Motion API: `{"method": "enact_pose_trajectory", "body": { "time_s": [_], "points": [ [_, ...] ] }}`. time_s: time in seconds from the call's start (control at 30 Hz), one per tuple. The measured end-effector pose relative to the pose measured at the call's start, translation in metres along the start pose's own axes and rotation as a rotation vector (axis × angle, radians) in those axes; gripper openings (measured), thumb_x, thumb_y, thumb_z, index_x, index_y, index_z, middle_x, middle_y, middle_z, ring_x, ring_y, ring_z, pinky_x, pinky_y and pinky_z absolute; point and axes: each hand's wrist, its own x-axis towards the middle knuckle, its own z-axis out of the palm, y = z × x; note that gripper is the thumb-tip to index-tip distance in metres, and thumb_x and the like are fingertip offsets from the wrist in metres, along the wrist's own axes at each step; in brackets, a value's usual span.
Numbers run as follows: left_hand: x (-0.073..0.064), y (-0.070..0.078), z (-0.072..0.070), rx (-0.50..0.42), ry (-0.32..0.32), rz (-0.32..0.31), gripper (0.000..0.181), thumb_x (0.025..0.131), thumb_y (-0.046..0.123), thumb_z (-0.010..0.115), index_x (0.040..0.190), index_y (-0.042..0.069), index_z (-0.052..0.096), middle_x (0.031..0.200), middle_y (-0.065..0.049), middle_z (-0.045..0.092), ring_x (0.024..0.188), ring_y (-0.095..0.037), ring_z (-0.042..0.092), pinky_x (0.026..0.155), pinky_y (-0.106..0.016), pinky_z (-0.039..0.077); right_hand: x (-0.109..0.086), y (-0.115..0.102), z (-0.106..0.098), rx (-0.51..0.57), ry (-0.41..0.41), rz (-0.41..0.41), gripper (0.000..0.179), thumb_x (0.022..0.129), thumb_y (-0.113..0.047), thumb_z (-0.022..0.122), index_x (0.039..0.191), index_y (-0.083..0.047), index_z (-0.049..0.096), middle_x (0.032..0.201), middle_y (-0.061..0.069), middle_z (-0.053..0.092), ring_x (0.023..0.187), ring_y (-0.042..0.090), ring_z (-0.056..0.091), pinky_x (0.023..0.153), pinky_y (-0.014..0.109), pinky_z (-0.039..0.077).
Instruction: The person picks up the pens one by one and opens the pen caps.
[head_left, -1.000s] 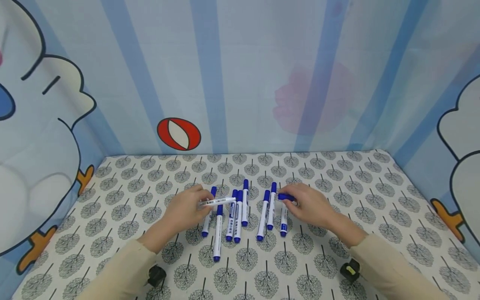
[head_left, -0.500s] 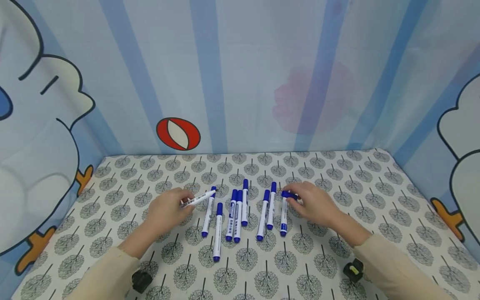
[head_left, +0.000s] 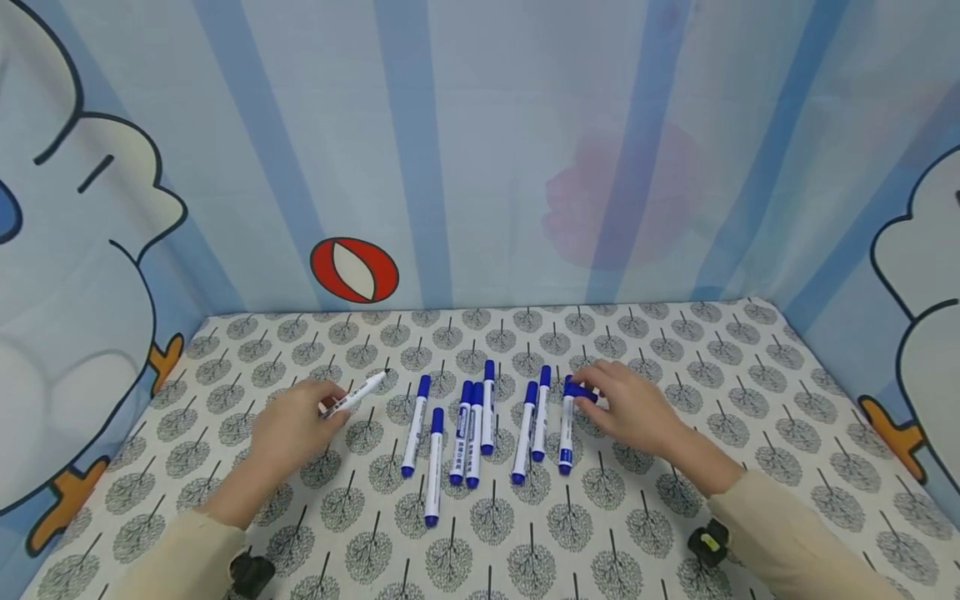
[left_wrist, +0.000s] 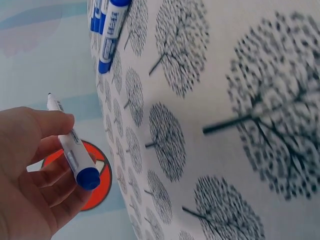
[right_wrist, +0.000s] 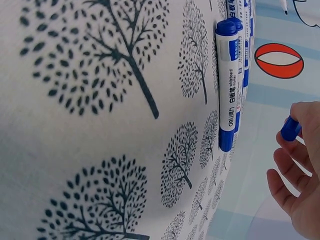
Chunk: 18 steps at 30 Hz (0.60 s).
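Note:
Between thumb and fingers my left hand (head_left: 294, 423) holds an uncapped whiteboard marker (head_left: 356, 395), its dark tip pointing away to the upper right. In the left wrist view that marker (left_wrist: 75, 152) shows a blue end and a bare tip. My right hand (head_left: 626, 406) pinches a blue marker cap (right_wrist: 290, 129) above the table, near the rightmost capped marker (head_left: 566, 429). Several other capped white markers with blue caps lie roughly side by side between the hands, among them a marker (head_left: 435, 468) set nearest the front.
The tablecloth (head_left: 480, 550) carries a grey tree print. A pale blue striped curtain (head_left: 495, 150) with cartoon figures stands behind and at both sides. Small black devices sit at both wrists, one of them a black wrist device (head_left: 708, 542).
My left hand has moved left, away from the row, carrying the uncapped marker, whose tip has swung upward. The right hand with the cap has stayed nearly still.

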Motion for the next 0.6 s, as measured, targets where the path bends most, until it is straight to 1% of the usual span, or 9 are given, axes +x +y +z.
{"method": "enact_pose_trajectory", "body": {
  "time_s": [0.13,0.23,0.3,0.47,0.6],
  "points": [
    [-0.003,-0.009,-0.006,0.003,0.02,-0.027,0.023,0.079,0.02,0.069,0.098,0.008,0.066,0.089,-0.01,0.062,0.061,-0.015,0.054,0.042,-0.026,0.038,0.0,0.001,-0.001,-0.011,0.017,-0.002,0.028,0.079,-0.019,0.071,0.105,-0.01,0.064,0.089,0.0,0.06,0.076,0.014,0.056,0.063,0.026,0.047],
    [-0.006,-0.019,-0.009,0.005,0.013,-0.066,0.024,0.08,0.02,0.067,0.101,0.007,0.065,0.089,-0.012,0.06,0.06,-0.017,0.054,0.042,-0.026,0.038,-0.001,0.002,-0.002,-0.02,0.018,0.007,0.029,0.078,-0.019,0.071,0.105,-0.009,0.064,0.088,0.0,0.058,0.073,0.012,0.054,0.059,0.022,0.045],
    [-0.007,-0.026,-0.01,0.017,0.012,-0.092,0.026,0.081,0.021,0.067,0.102,0.006,0.065,0.09,-0.013,0.06,0.062,-0.017,0.055,0.042,-0.027,0.039,-0.001,0.002,-0.003,-0.016,0.013,0.01,0.03,0.078,-0.018,0.071,0.106,-0.009,0.064,0.089,0.0,0.058,0.074,0.013,0.055,0.059,0.022,0.045],
    [-0.009,-0.042,-0.014,0.024,-0.003,-0.158,0.031,0.082,0.022,0.066,0.107,0.004,0.064,0.094,-0.017,0.062,0.057,-0.016,0.051,0.041,-0.028,0.038,-0.001,0.005,-0.004,-0.013,0.007,0.002,0.029,0.079,-0.018,0.07,0.106,-0.009,0.064,0.089,0.0,0.06,0.076,0.014,0.057,0.062,0.024,0.047],
    [-0.009,-0.055,-0.016,0.036,-0.037,-0.226,0.036,0.083,0.024,0.064,0.111,0.003,0.061,0.098,-0.018,0.062,0.055,-0.016,0.05,0.04,-0.028,0.038,-0.002,0.009,-0.004,-0.032,0.013,-0.01,0.028,0.079,-0.019,0.069,0.105,-0.009,0.064,0.087,0.0,0.061,0.075,0.014,0.057,0.061,0.024,0.047]
  ]
}}
